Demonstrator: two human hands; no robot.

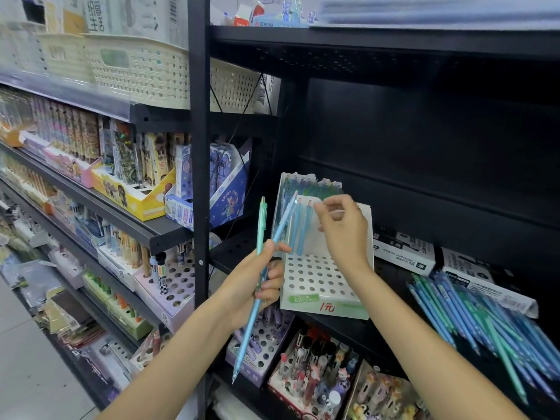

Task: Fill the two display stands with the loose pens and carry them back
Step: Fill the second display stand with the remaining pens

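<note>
A white display stand (321, 286) with rows of holes sits on the dark shelf; a few blue pens (303, 228) stand in its back row. Behind it a second stand (288, 189) is packed with blue and green pens. My left hand (260, 280) grips two pens (261, 234), one teal and one light blue, crossing each other. My right hand (342, 228) is at the stand's back row, fingertips pinched by the pen tops; whether it holds a pen is unclear. A heap of loose blue and green pens (485, 322) lies on the shelf at right.
White boxes of markers (403, 247) lie behind the loose pens. A black upright post (200, 165) stands left of the stands. Shelves at left and below hold other pen displays (169, 283). Cream baskets (139, 71) sit above. The floor (27, 374) shows at lower left.
</note>
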